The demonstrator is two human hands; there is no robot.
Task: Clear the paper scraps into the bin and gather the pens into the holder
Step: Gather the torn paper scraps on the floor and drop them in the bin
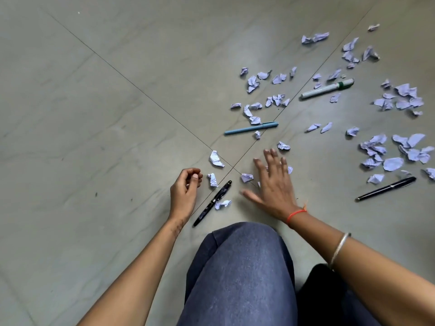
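Observation:
Several crumpled pale-lilac paper scraps (400,149) lie scattered over the grey tiled floor, mostly at the right. My right hand (273,184) is spread flat and open low over a few scraps, one scrap (246,177) just left of its fingers. My left hand (186,189) is loosely curled with nothing visible in it, beside a small scrap (213,180). A dark pen (213,203) lies between my hands. A light-blue pen (251,128), a white marker with a green cap (327,89) and another black pen (386,188) lie farther off. No bin or holder is in view.
My bent knee in blue fabric (240,267) fills the bottom centre. Bare grey floor tiles (94,102) with thin joint lines spread across the left half. A bangle and an orange thread sit on my right forearm.

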